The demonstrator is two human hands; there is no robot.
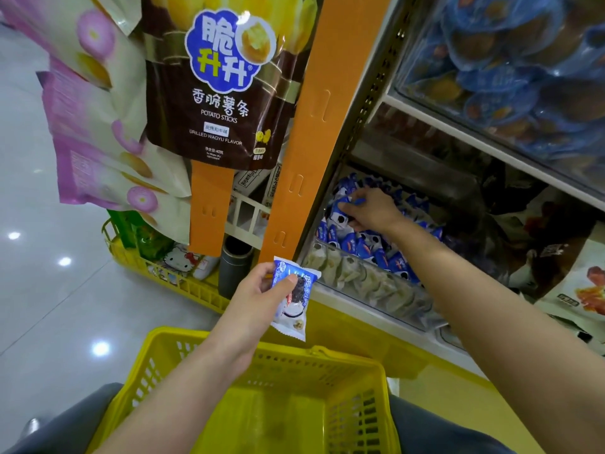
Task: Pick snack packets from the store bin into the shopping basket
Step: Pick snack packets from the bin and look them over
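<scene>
A clear store bin (366, 286) on a low shelf holds many small blue and white snack packets (363, 245). My right hand (370, 209) reaches into the bin, its fingers closed around one blue packet (342, 204) on top of the pile. My left hand (262, 291) hangs above the yellow shopping basket (327, 365), pinching a blue and white snack packet (294, 299) by its upper end. The basket sits low in front of me, and its floor looks bare.
An orange display strip (314, 126) hangs between me and the shelf, with a brown potato-stick bag (226, 83) and pink bags (98, 136) to its left. A second yellow basket (170, 273) with goods stands on the floor. Upper shelves (510, 77) hold blue wrapped snacks.
</scene>
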